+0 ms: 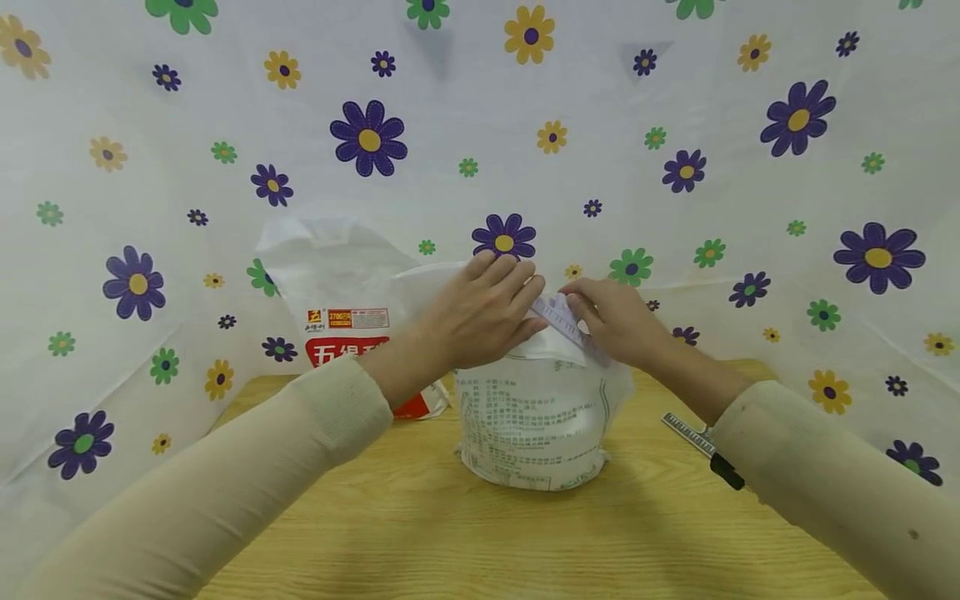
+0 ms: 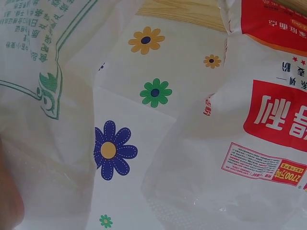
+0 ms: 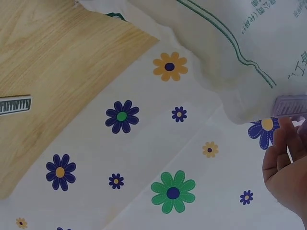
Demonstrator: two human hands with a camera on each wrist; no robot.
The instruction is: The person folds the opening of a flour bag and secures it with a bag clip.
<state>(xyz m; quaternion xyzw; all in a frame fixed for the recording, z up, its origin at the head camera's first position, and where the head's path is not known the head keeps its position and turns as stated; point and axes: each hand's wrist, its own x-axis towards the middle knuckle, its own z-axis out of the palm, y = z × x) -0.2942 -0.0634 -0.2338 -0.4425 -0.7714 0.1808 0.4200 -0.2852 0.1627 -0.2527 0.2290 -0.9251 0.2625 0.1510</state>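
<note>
A white bag with green print (image 1: 532, 433) stands upright on the table, its top folded and bunched. My left hand (image 1: 487, 304) grips the bag's top edge with curled fingers; only a sliver of that hand (image 2: 8, 191) enters the left wrist view. Across the folded top lies a light purple ridged bag clip (image 1: 561, 318). My right hand (image 1: 617, 321) pinches this clip near its right end. The right wrist view shows the purple clip (image 3: 290, 106) against the bag's edge, with the right hand's fingers (image 3: 283, 148) at it.
Behind and left stands a second white bag with a red label (image 1: 337, 283). On the wooden table (image 1: 480, 542), to the right, lies a pale strip with dark tick marks (image 1: 686, 432) beside a black piece (image 1: 726, 472). A flower-patterned sheet (image 1: 465, 75) hangs behind.
</note>
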